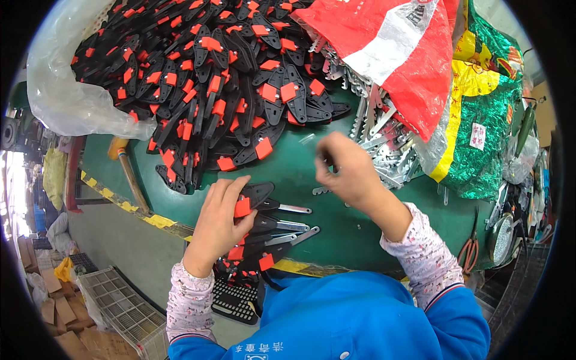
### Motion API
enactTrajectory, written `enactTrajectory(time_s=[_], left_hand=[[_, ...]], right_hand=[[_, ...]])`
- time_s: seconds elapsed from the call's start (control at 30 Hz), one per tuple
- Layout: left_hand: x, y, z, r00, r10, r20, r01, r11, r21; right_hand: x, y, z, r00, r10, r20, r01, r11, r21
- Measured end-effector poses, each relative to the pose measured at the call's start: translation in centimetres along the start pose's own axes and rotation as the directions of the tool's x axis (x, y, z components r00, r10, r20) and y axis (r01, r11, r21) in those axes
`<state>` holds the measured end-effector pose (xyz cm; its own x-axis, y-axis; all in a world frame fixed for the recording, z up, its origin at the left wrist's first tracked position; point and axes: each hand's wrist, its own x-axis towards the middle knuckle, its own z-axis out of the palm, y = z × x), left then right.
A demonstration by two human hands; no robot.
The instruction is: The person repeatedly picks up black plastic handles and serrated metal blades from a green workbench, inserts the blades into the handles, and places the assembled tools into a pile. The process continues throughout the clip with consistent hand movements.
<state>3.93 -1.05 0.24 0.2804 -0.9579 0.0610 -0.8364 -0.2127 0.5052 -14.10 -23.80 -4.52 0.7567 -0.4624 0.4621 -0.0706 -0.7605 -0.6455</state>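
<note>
Left hand on a black, red-tabbed part; right hand's curled fingers hide their contents

The right hand (348,165), just past one o'clock of the view's centre, is closed into a loose curl; whether anything is pinched inside cannot be told. The left hand (219,219), toward eight o'clock, holds a black plastic leaf-shaped part with a red tab (258,195) between thumb and fingers; they cover much of its left side. Below that hand, several black red-tabbed parts with flat silver arms (294,226) overlap, their lower ones half hidden by the wrist and too crowded to count.

The big heap of black plastic pieces with red tabs (240,108), from ten to twelve o'clock, is cut off at the top. A cloudy clear plastic bag (60,102) covers its left side. At one o'clock, a glossy red-and-white plastic bag (414,60) overlies a pile of notched silver metal strips (384,168), hemmed in by a shiny green-and-yellow foil bag (480,156) at two.

A yellow-headed hammer with a wooden handle (133,180) lies at nine o'clock on the green bench top (342,228); orange-handled scissors or pliers (468,255) lie at four. The blue jacket (360,312) at six blocks part of the bench's near edge. Dark fisheye corners swallow the outer shelves.
</note>
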Motion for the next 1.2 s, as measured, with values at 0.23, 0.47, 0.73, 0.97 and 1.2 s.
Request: enactTrajectory(time_s=[0.23, 0.47, 0.73, 0.97, 1.2], left_hand=[[0.0, 0.2, -0.1, 0.999, 0.007, -0.053, -0.013, 0.994, -0.113], [0.0, -0.3, -0.4, 0.992, 0.089, -0.088, -0.087, 0.996, 0.022], [0.3, 1.0, -0.9, 0.996, 0.073, -0.057, -0.075, 0.996, -0.044], [0.4, 1.2, -0.8, 0.995, 0.093, -0.028, -0.094, 0.995, -0.024], [0.5, 1.2, -0.8, 0.989, 0.15, 0.004, -0.149, 0.988, -0.025]], right_hand=[[-0.2, -2.8, 0.0, 0.827, 0.549, 0.123, -0.337, 0.308, 0.89], [-0.9, -4.3, 0.9, 0.814, 0.577, 0.073, -0.309, 0.322, 0.895], [-3.7, -5.3, 2.2, 0.787, 0.532, 0.313, -0.446, 0.141, 0.884], [-4.3, -4.9, 1.5, 0.723, 0.565, 0.398, -0.535, 0.092, 0.84], [-5.0, -5.0, 1.6, 0.712, 0.565, 0.416, -0.54, 0.062, 0.839]])
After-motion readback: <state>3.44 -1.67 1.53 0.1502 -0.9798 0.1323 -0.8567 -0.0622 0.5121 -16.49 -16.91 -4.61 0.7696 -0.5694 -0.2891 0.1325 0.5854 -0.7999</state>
